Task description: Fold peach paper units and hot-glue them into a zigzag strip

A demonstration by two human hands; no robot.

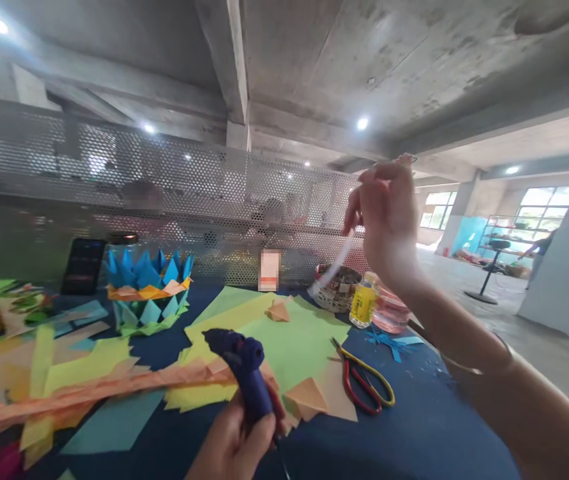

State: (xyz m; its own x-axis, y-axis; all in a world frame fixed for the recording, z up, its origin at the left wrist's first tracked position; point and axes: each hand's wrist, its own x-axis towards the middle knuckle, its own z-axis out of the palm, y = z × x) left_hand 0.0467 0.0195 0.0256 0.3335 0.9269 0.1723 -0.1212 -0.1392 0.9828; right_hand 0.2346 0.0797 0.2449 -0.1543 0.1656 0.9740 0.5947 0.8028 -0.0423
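My left hand (237, 437), low in the middle, is wrapped round the handle of a dark blue glue gun (252, 380). The gun's nozzle points up and to the left, over the paper. At the right, my right hand (389, 213) is raised high with its fingers pinched together. From those fingers a whitish, translucent glue stick (333, 267) slants down to the left, blurred by motion. Under the gun lie yellow-green paper sheets (284, 333) and a folded orange paper piece (307, 397). Pliers with red and yellow handles (364, 383) rest on the table to the right.
A paper basket of blue, orange and green points (149, 293) stands left, near an upright phone (83, 267). A long orange paper strip (114, 390) crosses loose sheets. Behind are a woven basket (337, 293), a yellow-labelled bottle (363, 303) and a perforated metal screen (204, 193).
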